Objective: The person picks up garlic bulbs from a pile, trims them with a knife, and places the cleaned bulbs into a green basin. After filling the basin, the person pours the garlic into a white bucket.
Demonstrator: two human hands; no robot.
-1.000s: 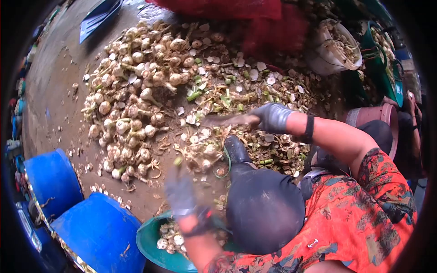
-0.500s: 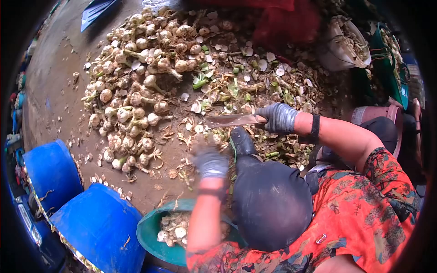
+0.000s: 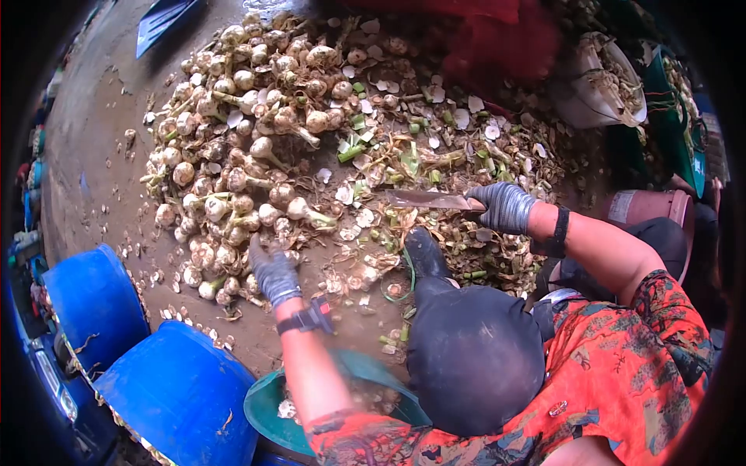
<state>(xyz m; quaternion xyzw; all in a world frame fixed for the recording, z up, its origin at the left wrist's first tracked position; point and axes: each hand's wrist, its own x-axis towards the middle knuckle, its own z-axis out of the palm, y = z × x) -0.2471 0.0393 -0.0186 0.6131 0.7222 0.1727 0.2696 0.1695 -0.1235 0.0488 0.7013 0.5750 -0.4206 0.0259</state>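
My right hand (image 3: 507, 206), in a grey glove, grips a knife (image 3: 427, 199) whose blade points left over the trimmings. My left hand (image 3: 272, 271), gloved too, reaches out with fingers spread over the near edge of a big heap of garlic bulbs (image 3: 233, 140) on the ground, touching or just above the closest bulbs; it holds nothing. A green basin (image 3: 268, 408) with cut garlic sits under my left forearm. My dark-trousered knee (image 3: 466, 349) and black boot (image 3: 423, 252) lie between the hands.
Cut stalks, skins and peelings (image 3: 458, 155) litter the ground right of the heap. Two blue barrels (image 3: 171, 396) stand at the lower left. A white bucket (image 3: 598, 85), green crates (image 3: 668, 116) and a pink bucket (image 3: 653, 206) sit at the right. Red mesh sacks (image 3: 489, 39) lie at the top.
My left hand left the green basin and swung out left to the garlic heap, empty. My right hand with the knife shifted slightly right.
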